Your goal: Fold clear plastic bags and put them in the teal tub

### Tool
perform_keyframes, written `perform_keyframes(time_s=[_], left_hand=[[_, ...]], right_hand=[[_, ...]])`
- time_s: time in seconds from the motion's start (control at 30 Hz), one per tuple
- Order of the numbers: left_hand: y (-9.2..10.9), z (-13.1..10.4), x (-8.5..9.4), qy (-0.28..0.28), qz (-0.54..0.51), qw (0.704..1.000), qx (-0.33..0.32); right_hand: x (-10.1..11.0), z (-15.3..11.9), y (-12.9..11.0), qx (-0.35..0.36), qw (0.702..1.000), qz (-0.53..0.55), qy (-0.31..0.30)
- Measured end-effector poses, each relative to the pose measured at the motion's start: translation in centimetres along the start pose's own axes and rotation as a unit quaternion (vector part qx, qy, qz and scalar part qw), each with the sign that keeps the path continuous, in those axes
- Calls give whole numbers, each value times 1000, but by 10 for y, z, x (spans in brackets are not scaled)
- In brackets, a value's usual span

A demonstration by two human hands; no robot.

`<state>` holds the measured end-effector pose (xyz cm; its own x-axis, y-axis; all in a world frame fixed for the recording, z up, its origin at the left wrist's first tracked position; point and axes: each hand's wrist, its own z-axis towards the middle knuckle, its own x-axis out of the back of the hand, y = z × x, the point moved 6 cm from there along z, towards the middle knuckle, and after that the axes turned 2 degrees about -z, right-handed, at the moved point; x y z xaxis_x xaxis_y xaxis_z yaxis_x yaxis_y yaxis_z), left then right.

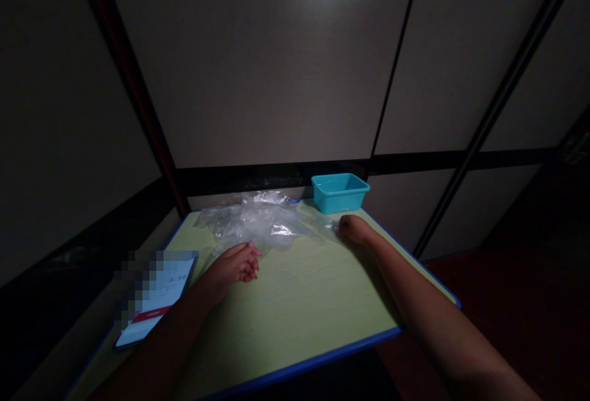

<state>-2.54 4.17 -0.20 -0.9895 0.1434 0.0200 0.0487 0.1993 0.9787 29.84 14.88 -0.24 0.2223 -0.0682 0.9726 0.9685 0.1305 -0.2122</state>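
Note:
Clear plastic bags (258, 220) lie in a crumpled heap along the far side of the pale green table (295, 315). At the right end of the heap, my right hand (354, 229) is closed on the edge of a plastic bag, which stretches left from its fingers. My left hand (237, 264) is just in front of the heap, fingers apart and slightly curled, with nothing visible in it. Just beyond my right hand, a turquoise basket (340, 201) stands at the far right corner; its inside shows no contents.
A tablet (161, 290) with a lit screen lies at the table's left side, beside my left forearm. The table has a blue edge. Behind it rise large panels (276, 81) with dark strips.

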Motion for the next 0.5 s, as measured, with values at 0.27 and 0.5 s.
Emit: perform_keyframes(time_s=[0.27, 0.5], left_hand=[[-3, 4, 1, 1, -7, 1000, 1], [-5, 4, 2, -2, -9, 1000, 9]], right_hand=[[6, 2, 4, 8, 999, 9, 41], [14, -2, -4, 35, 997, 23, 64]])
